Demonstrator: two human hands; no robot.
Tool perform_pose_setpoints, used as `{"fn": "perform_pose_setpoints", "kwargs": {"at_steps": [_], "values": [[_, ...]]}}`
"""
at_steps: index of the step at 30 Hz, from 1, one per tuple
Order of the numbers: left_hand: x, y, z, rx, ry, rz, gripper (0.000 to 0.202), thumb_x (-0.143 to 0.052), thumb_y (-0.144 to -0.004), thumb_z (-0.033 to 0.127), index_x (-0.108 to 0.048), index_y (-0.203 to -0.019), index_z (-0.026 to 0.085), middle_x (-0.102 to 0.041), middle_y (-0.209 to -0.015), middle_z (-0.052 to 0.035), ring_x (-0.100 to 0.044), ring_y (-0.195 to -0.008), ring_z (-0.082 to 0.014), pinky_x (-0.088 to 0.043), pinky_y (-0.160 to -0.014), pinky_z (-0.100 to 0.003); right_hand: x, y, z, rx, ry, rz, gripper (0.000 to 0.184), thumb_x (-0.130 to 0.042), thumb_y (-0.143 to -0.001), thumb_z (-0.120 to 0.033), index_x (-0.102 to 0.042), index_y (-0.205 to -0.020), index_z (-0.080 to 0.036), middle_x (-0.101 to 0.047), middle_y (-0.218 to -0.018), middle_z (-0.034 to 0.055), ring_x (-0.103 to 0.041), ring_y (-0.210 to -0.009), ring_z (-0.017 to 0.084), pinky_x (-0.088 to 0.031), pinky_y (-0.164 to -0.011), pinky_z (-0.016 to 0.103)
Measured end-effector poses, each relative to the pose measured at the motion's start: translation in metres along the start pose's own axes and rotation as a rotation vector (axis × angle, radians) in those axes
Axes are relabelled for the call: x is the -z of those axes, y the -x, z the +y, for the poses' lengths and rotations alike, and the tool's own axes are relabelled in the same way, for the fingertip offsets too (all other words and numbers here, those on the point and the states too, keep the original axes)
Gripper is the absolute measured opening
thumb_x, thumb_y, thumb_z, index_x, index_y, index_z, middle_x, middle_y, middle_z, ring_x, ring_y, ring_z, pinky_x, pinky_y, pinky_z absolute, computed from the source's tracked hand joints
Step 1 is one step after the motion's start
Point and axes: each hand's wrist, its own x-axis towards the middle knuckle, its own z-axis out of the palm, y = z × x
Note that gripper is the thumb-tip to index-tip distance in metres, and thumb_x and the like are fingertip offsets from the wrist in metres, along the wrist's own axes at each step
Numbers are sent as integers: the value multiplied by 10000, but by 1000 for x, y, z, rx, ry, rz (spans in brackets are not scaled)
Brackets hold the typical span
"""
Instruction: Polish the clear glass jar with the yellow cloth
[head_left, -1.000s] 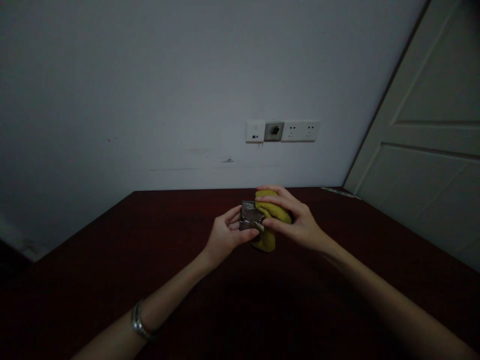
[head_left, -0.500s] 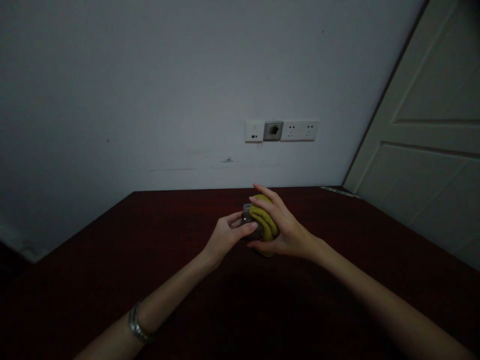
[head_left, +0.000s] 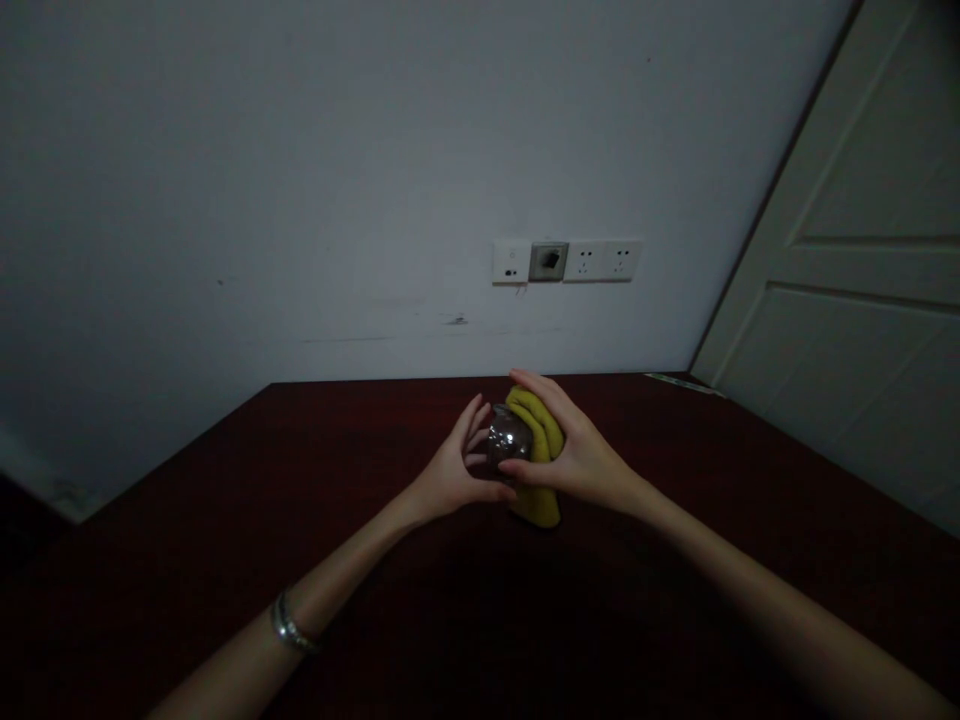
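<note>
A small, rounded, shiny clear glass vessel (head_left: 508, 440) is held just above the table, between my two hands. My right hand (head_left: 577, 450) grips a yellow-green cloth (head_left: 541, 505) folded against the right side of the glass, with its thumb across the front of the glass. The lower end of the cloth hangs beneath that thumb. My left hand (head_left: 457, 465) is cupped around the left side, thumb low and fingers spread apart; whether its fingertips touch the glass I cannot tell. A silver bracelet (head_left: 289, 625) is on my left wrist.
A dark red wooden table (head_left: 360, 430) stretches beneath my hands to a pale wall (head_left: 337, 180). Switches and sockets (head_left: 585, 262) are set into the wall above its back edge. On the right stands a white panelled door (head_left: 862, 260); a thin strip (head_left: 686, 384) lies at the back right corner.
My left hand has loosened from the glass and its fingers have spread. My right thumb has come over the front of the glass, and more of the glass and cloth shows.
</note>
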Motion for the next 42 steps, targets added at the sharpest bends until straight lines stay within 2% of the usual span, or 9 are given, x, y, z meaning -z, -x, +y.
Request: {"fn": "perform_pose_setpoints", "kwargs": {"at_steps": [4,8,10,14,18,21,27,32,42], "values": [[-1,2,5,-21,-4,2,1170,-874,-451,127,-253,-1436,243,-272,-1495,-212,-349,-1335,-370,-425,-999,-495,-4,0,-4,-140,-166,4,831,-777,-652,-333,-366,-1371,-268,-445,-1361,111,-481,-1223,290,-382,-1044,521],[-5,4,9,30,3,-46,1006,-853,-508,141,-350,-1378,183,-407,-1420,-214,-445,-1271,-364,-476,-953,-475,-7,0,-4,-179,-229,10,827,-770,-656,-342,-367,-1374,-256,-474,-1330,116,-516,-1184,289,-407,-1026,513],[-7,4,9,43,7,-29,947,-850,-507,136,-396,-1337,161,-460,-1379,-211,-503,-1217,-362,-496,-927,-473,-6,0,-3,-144,-173,-6,842,-763,-667,-354,-340,-1390,-267,-434,-1372,116,-466,-1242,302,-368,-1056,524],[-9,4,5,48,35,37,931,-865,-469,138,-429,-1291,126,-519,-1315,-218,-569,-1138,-356,-507,-911,-480,2,0,-2,-36,19,-116,849,-708,-737,-415,-242,-1436,-289,-232,-1517,106,-224,-1400,304,-237,-1127,529],[-10,4,6,49,30,67,930,-873,-468,160,-428,-1284,127,-515,-1312,-220,-587,-1115,-340,-497,-929,-477,12,0,-1,-17,163,-197,632,-513,-885,-461,-237,-1441,-342,-127,-1560,61,-162,-1419,291,-208,-1128,552],[-11,4,9,46,10,69,929,-869,-478,162,-414,-1286,112,-504,-1315,-228,-600,-1091,-336,-500,-922,-474,15,-1,-2,-18,230,-116,441,-407,-940,-431,-382,-1377,-371,-239,-1503,52,-243,-1381,291,-245,-1113,555],[-11,4,7,-29,-4,15,907,-871,-482,173,-438,-1279,145,-542,-1281,-191,-602,-1086,-329,-524,-889,-460,16,-6,-5,93,112,-69,383,-403,-960,-293,-461,-1338,-312,-466,-1210,80,-475,-1191,212,-411,-1039,437],[-10,3,4,-66,-24,24,932,-870,-480,168,-420,-1297,153,-555,-1268,-193,-600,-1090,-331,-525,-888,-467,18,-6,-4,136,27,36,368,-501,-921,-245,-497,-1287,-283,-563,-1236,64,-541,-1143,198,-453,-995,418],[-8,4,2,-107,-90,2,924,-861,-502,169,-406,-1306,155,-597,-1221,-177,-637,-1037,-309,-532,-887,-461,13,-7,2,133,-60,85,348,-636,-839,-237,-615,-1183,-290,-616,-1248,56,-571,-1159,213,-461,-999,461]]}}
